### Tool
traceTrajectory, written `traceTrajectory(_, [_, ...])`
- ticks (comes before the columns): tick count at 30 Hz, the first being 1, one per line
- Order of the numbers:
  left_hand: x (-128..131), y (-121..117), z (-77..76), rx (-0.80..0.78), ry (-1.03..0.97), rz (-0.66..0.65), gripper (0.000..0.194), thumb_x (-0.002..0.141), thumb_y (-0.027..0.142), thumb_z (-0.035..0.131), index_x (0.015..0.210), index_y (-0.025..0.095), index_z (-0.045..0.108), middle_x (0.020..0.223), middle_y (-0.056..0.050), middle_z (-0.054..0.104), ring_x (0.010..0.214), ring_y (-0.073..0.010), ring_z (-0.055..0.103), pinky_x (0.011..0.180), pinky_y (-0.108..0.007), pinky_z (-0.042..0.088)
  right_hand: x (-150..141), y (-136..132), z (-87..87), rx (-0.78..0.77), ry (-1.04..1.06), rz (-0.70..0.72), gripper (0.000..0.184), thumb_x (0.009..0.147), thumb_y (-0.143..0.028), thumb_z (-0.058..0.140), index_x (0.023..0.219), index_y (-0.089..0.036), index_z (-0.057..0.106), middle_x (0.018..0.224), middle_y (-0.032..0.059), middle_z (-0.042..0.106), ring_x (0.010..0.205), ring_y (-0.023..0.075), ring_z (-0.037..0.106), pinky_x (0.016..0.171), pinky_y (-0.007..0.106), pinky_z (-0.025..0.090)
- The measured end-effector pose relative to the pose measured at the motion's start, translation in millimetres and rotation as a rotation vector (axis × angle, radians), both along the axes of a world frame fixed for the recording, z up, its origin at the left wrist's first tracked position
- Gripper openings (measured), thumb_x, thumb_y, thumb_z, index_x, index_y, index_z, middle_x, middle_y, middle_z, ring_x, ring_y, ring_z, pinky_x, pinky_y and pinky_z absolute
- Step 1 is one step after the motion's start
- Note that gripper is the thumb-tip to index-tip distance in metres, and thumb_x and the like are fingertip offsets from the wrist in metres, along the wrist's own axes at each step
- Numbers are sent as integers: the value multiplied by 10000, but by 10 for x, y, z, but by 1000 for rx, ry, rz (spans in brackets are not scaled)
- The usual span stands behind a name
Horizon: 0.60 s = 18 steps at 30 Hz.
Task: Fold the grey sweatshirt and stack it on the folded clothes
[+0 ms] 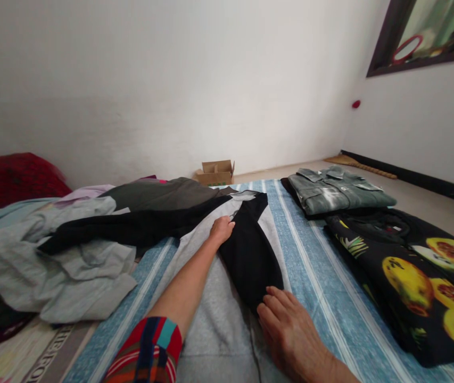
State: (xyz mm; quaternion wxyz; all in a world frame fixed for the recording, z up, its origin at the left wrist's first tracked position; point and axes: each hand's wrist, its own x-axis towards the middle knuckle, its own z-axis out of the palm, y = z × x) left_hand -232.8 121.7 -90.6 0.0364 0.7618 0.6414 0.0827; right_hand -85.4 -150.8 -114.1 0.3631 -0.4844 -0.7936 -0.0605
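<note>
A grey garment with black sleeves (227,298) lies spread on the blue striped bedsheet (310,276) in front of me. One black sleeve (250,250) is folded across the grey body. My left hand (222,230) reaches far forward and rests on the garment near its collar, fingers curled down onto the cloth. My right hand (288,324) lies flat near me, fingers stretched out and pressing the lower end of the black sleeve. Neither hand lifts anything.
A heap of unfolded clothes (63,250) lies at the left, with a red cushion (11,178) behind. At the right are a folded grey-green shirt (338,191) and a black fruit-print garment (418,276). A small cardboard box (216,172) stands by the wall.
</note>
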Motion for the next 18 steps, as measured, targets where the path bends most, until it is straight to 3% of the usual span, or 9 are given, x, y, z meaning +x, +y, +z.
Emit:
traceTrajectory(10, [72, -121, 71, 12, 110, 33, 283, 884, 352, 466, 1028, 172, 630, 963, -157, 685, 923, -283, 648, 716, -336, 477, -69, 30, -131, 81, 77, 19, 204, 830, -127, 442, 946, -198, 594, 981, 56, 669, 1041, 241, 574, 992, 439, 382])
traceTrajectory(13, [156, -174, 114, 35, 146, 56, 265, 877, 292, 473, 1037, 138, 619, 963, -177, 670, 947, -307, 633, 762, -379, 474, -99, 37, -212, 89, 67, -3, 224, 827, -142, 459, 992, -196, 600, 1010, 62, 669, 1056, 245, 571, 1008, 444, 375])
traceTrajectory(18, [403, -144, 141, 72, 152, -2, 249, 888, 247, 426, 1036, 145, 598, 1131, -165, 600, 1090, -294, 553, 870, -386, 443, -131, 55, -219, 132, 29, -39, 261, 824, -187, 494, 1063, -188, 598, 1062, 92, 664, 1120, 285, 546, 1009, 493, 372])
